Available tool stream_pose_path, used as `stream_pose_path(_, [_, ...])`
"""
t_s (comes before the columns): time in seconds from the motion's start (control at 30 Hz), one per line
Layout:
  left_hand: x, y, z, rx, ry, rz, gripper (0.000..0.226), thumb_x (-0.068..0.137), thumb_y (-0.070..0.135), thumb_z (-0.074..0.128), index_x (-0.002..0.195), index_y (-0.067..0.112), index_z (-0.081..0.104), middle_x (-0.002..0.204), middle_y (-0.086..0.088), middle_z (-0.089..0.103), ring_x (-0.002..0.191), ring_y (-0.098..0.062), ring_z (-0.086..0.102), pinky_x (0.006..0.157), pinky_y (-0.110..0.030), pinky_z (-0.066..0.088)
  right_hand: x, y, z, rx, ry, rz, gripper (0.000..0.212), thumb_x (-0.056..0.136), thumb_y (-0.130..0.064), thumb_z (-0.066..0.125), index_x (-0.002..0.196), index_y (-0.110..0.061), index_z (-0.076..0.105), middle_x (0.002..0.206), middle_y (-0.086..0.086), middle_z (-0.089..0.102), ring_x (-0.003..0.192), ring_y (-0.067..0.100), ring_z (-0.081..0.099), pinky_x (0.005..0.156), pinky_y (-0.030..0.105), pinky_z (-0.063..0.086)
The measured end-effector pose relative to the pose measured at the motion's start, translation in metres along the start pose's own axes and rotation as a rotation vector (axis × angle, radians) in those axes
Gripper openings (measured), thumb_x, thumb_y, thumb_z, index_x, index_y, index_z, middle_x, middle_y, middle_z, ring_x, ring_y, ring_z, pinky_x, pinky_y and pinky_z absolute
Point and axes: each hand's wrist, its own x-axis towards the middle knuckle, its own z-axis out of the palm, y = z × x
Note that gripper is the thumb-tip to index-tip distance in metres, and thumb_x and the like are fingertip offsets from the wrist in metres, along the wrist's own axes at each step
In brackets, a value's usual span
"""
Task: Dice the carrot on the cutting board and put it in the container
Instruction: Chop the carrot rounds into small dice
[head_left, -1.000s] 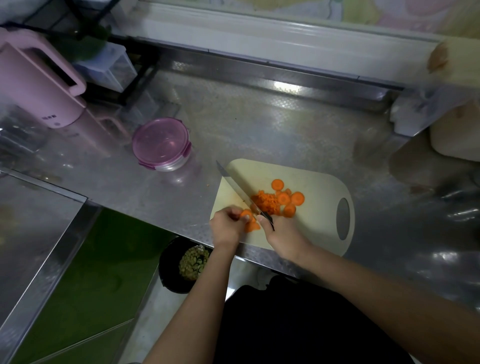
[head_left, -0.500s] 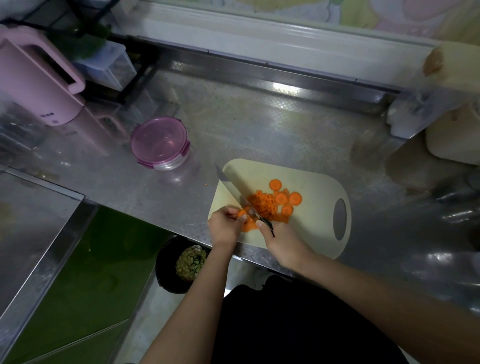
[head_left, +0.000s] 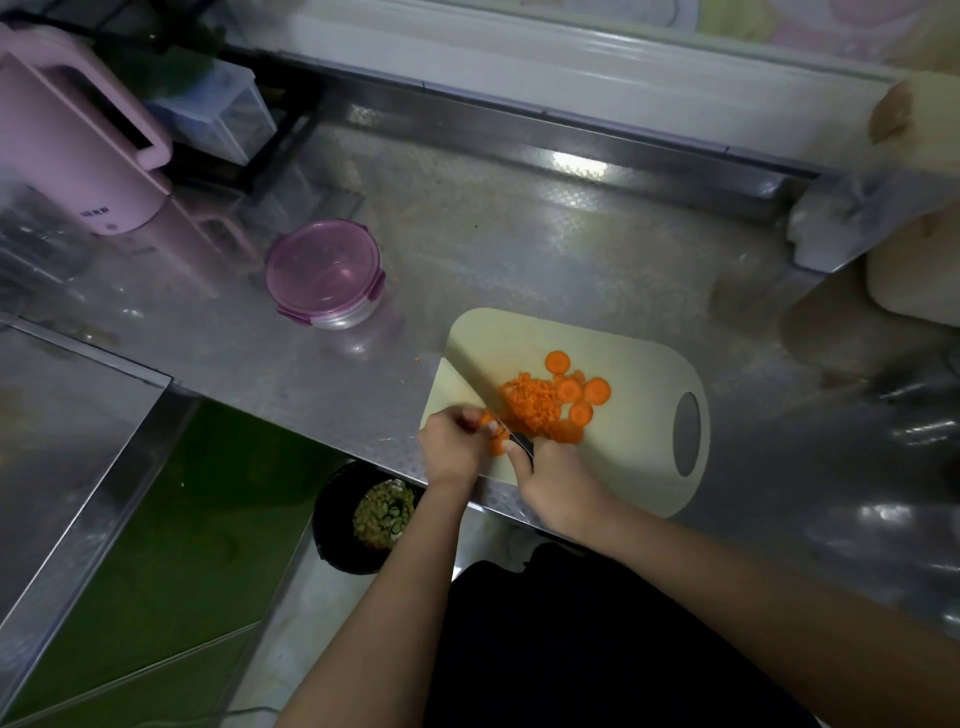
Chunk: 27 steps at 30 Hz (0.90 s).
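Steel sheeting covers the desk (head_left: 519, 249), which runs along a wall with a raised metal ledge at the back. Both grips work at the near left corner of a pale cutting board (head_left: 639, 467) that lies on the desk's front edge.

The right grip (head_left: 556, 483) is clenched around the handle of a knife (head_left: 475, 387), forefinger laid along the top. The blade, blurred, slants away from it up and to the left, across the board's corner. The left grip (head_left: 452, 447) sits just left of the blade, its fingers curled over a carrot piece (head_left: 496, 441) and pinning it to the board, fingertips almost at the steel.

Just beyond the right grip, on the blade's other side, lies a diced pile (head_left: 530, 402) of carrot. Touching that pile on its far right are several carrot rounds (head_left: 596, 389), uncut, one a little apart further back.

Well beyond the left grip and off to its left stands the container (head_left: 324, 270), round and clear, with its pink lid on, apart from the board. Farther left still is a pink jug (head_left: 78, 145), with a clear box (head_left: 218, 119) behind it. Below the left forearm, under the desk edge, a black bin (head_left: 337, 519) holds greenish scraps.
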Motion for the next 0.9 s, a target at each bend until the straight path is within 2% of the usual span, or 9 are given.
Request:
stream_pose_path(0.1, [-0.002,0.001,-0.001,-0.012,-0.015,0.012,0.011,0.078,-0.002,0.067,0.074,0.006,0.061,0.061,0.006,0.054,0.057,0.001,0.048,0.050,0.001,0.036,0.002,0.000,0.004,-0.027,0.010,-0.005,0.044,0.098,-0.040,0.038,0.096,-0.002,0.060,0.093,0.022,0.065,0.087,0.038,0.061,0.069,0.033,0.042])
stream_pose_path(0.23, [-0.001,-0.001,0.000,-0.035,-0.002,0.011,0.011,0.077,0.001,0.070,0.076,0.009,0.063,0.073,-0.003,0.061,0.069,-0.013,0.056,0.052,-0.001,0.038,0.003,0.004,0.004,0.021,-0.003,-0.023,0.042,0.098,-0.038,0.039,0.096,-0.001,0.060,0.093,0.022,0.065,0.090,0.036,0.061,0.069,0.033,0.042])
stream_pose_path(0.3, [0.000,-0.002,0.000,-0.031,-0.001,0.015,0.010,0.076,0.003,0.072,0.078,0.009,0.065,0.078,-0.004,0.062,0.073,-0.014,0.057,0.055,-0.006,0.038,0.003,0.004,-0.001,0.035,-0.027,-0.001,0.041,0.099,-0.037,0.039,0.089,-0.002,0.059,0.088,0.021,0.064,0.085,0.034,0.061,0.064,0.029,0.035])
stream_pose_path(0.4, [0.002,-0.004,0.000,-0.023,-0.006,0.029,0.008,0.076,0.003,0.072,0.083,0.003,0.069,0.076,-0.002,0.061,0.066,-0.008,0.054,0.054,0.000,0.037,0.010,0.004,-0.008,0.056,-0.071,0.062,0.043,0.099,-0.039,0.038,0.066,-0.012,0.047,0.068,0.012,0.055,0.077,0.032,0.060,0.062,0.027,0.032])
stream_pose_path(0.47, [0.002,-0.005,-0.001,-0.008,-0.005,0.041,0.010,0.076,0.004,0.073,0.085,0.001,0.069,0.073,0.000,0.059,0.067,-0.010,0.054,0.054,0.002,0.036,0.016,0.002,-0.012,0.078,-0.088,0.086,0.046,0.099,-0.040,0.038,0.059,-0.017,0.040,0.060,0.005,0.047,0.073,0.030,0.056,0.062,0.026,0.031])
stream_pose_path(0.63, [0.002,-0.005,-0.001,-0.021,-0.004,0.056,0.011,0.075,0.004,0.074,0.083,0.006,0.067,0.072,0.001,0.058,0.074,-0.014,0.055,0.056,0.001,0.038,0.018,0.000,-0.015,0.140,-0.092,0.077,0.044,0.099,-0.040,0.037,0.071,-0.010,0.052,0.066,0.006,0.054,0.078,0.028,0.058,0.065,0.028,0.035])
stream_pose_path(0.73, [0.003,-0.006,0.000,-0.020,0.000,0.074,0.011,0.074,0.004,0.074,0.082,0.008,0.067,0.068,0.007,0.057,0.072,-0.013,0.055,0.058,-0.001,0.040,0.013,0.001,-0.017,0.241,-0.066,0.056,0.050,0.099,-0.038,0.036,0.095,0.004,0.063,0.089,0.020,0.066,0.089,0.033,0.061,0.080,0.039,0.047])
stream_pose_path(0.83, [0.003,-0.008,0.001,-0.033,-0.006,0.088,0.014,0.074,0.004,0.074,0.080,0.013,0.065,0.069,0.005,0.058,0.073,-0.015,0.055,0.062,-0.008,0.043,0.006,0.002,-0.022,0.257,-0.080,0.023,0.052,0.100,-0.037,0.036,0.091,0.008,0.059,0.075,0.017,0.059,0.075,0.028,0.057,0.075,0.037,0.045])
stream_pose_path(0.9, [0.003,-0.009,0.001,-0.044,0.000,0.082,0.014,0.075,0.005,0.074,0.086,0.009,0.066,0.072,0.001,0.058,0.072,-0.014,0.055,0.062,-0.007,0.043,0.004,0.003,-0.023,0.262,-0.082,0.009,0.050,0.100,-0.035,0.035,0.093,0.008,0.059,0.076,0.018,0.058,0.076,0.027,0.056,0.074,0.035,0.043])
